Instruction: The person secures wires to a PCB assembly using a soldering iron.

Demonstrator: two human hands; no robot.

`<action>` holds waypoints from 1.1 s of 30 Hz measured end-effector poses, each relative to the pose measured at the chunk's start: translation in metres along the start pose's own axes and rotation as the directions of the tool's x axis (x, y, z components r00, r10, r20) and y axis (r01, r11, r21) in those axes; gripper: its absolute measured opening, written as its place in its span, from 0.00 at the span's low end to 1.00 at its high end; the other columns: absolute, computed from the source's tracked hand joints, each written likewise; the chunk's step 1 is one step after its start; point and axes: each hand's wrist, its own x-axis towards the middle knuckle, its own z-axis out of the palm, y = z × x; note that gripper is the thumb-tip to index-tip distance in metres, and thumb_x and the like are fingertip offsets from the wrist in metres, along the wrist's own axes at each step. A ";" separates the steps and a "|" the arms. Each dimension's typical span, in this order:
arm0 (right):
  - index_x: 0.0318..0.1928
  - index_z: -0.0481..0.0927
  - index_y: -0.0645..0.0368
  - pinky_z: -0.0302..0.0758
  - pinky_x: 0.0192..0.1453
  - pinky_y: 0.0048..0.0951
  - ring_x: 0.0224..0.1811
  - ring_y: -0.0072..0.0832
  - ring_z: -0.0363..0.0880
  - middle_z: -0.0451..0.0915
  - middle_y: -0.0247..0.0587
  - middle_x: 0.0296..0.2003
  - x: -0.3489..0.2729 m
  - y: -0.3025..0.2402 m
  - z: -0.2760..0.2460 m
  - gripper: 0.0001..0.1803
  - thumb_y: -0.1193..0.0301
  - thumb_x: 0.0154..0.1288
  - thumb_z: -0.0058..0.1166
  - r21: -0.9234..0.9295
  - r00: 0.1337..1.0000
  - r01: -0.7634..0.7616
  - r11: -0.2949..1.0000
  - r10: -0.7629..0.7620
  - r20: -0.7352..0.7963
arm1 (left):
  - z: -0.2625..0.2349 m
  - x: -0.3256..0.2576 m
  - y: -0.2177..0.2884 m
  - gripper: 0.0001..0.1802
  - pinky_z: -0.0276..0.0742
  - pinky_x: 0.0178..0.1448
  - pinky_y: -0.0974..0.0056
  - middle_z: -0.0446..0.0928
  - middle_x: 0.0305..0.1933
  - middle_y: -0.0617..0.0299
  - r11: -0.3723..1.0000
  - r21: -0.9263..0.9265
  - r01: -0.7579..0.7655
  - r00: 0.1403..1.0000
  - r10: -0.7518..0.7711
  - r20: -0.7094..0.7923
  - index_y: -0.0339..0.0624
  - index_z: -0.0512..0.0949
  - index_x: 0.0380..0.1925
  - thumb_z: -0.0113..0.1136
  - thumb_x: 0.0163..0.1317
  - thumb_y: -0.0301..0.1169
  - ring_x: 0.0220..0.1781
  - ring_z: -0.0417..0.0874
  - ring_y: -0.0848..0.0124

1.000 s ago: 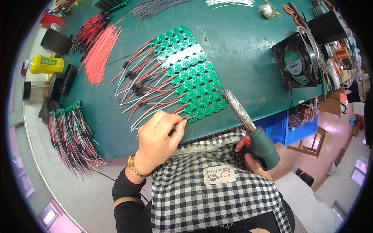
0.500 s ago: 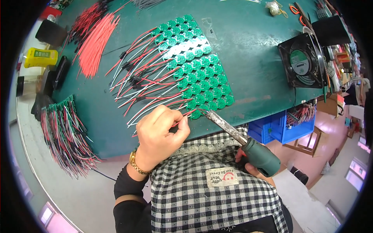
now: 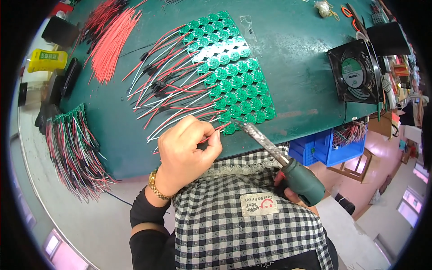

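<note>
A panel of small round green circuit boards [image 3: 240, 94] lies on the green work table, with red, black and white wires [image 3: 180, 109] fanning out from its left edge. My left hand [image 3: 188, 143] is closed in a pinch on a red wire [image 3: 222, 127], whose end reaches the lowest round board [image 3: 229, 129] at the near corner. In my right hand [image 3: 288, 189] is a soldering iron [image 3: 266, 141] with a dark green handle, partly hiding my fingers. Its tip is close to that wire end at the near corner; whether they touch is unclear.
Loose red wires [image 3: 112, 47] lie at the back left. Wired boards [image 3: 76, 153] hang over the left table edge beside a yellow bottle [image 3: 47, 61]. A black fan [image 3: 354, 72] and orange-handled scissors [image 3: 348, 16] are at the right. Blue bins [image 3: 330, 146] sit below the table edge.
The whole view has shifted slightly. The iron's tip has moved a little up and away from me over the near corner. My left hand keeps its pinch on the red wire.
</note>
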 end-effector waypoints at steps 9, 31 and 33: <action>0.40 0.80 0.62 0.78 0.37 0.27 0.30 0.29 0.82 0.82 0.39 0.29 -0.003 -0.013 -0.008 0.20 0.61 0.51 0.60 0.064 0.997 -0.067 0.996 0.070 -0.039 | -0.007 0.006 0.007 0.07 0.66 0.20 0.69 0.71 0.19 0.65 0.995 0.000 0.101 0.991 -0.101 0.085 0.43 0.75 0.20 0.65 0.44 0.21 0.17 0.73 0.73; 0.45 0.78 0.64 0.79 0.39 0.25 0.31 0.26 0.84 0.83 0.37 0.31 -0.009 0.004 0.001 0.22 0.65 0.51 0.61 0.171 0.992 0.036 0.985 -0.015 -0.125 | -0.001 0.007 0.005 0.10 0.62 0.17 0.67 0.69 0.15 0.67 0.997 0.012 0.071 0.993 -0.072 0.094 0.45 0.75 0.17 0.69 0.42 0.23 0.14 0.70 0.72; 0.46 0.77 0.63 0.79 0.38 0.26 0.30 0.30 0.83 0.83 0.39 0.31 -0.005 0.005 -0.005 0.25 0.63 0.48 0.62 -0.064 0.997 0.076 0.995 -0.074 0.023 | -0.002 0.006 0.005 0.10 0.62 0.17 0.67 0.68 0.15 0.67 0.997 0.018 0.073 0.993 -0.074 0.095 0.45 0.75 0.17 0.69 0.42 0.23 0.14 0.70 0.72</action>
